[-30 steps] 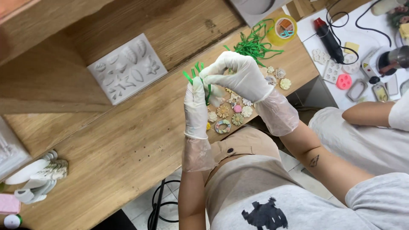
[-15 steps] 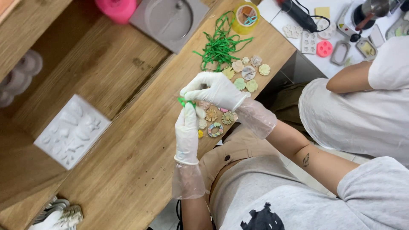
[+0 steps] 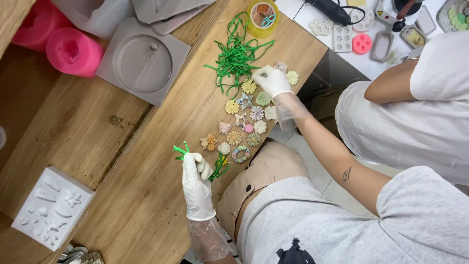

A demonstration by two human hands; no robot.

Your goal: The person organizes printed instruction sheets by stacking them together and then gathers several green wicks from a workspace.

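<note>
The left hand (image 3: 197, 183), in a thin clear glove, has its grip clamped on a small bundle of green strips (image 3: 181, 150); short ends stick up above the fist and longer ends (image 3: 218, 168) hang out below the thumb, just over the wooden counter (image 3: 146, 210). The right hand (image 3: 272, 80), gloved the same way, reaches out to the far end of the rows of small cast flower pieces (image 3: 243, 122); its fingertips are pinched together on one pale piece at the edge of the loose pile of green strips (image 3: 236, 54), though what exactly sits between the fingers cannot be told.

The flower pieces lie flat on the counter between the two hands, in yellow, pink, green and cream, with a small ring-shaped wreath piece (image 3: 240, 154) nearest the left hand. Beyond the pile stands a yellow roll of tape (image 3: 262, 17).

Further left lie a grey square mould with a round hollow (image 3: 142, 63), two pink silicone moulds (image 3: 73, 51), and, near the lower corner, a white relief mould of leaves and flowers (image 3: 49, 208). At the right, another person in a white shirt (image 3: 415, 117) sits by a white table (image 3: 312, 10) bearing small moulds.
</note>
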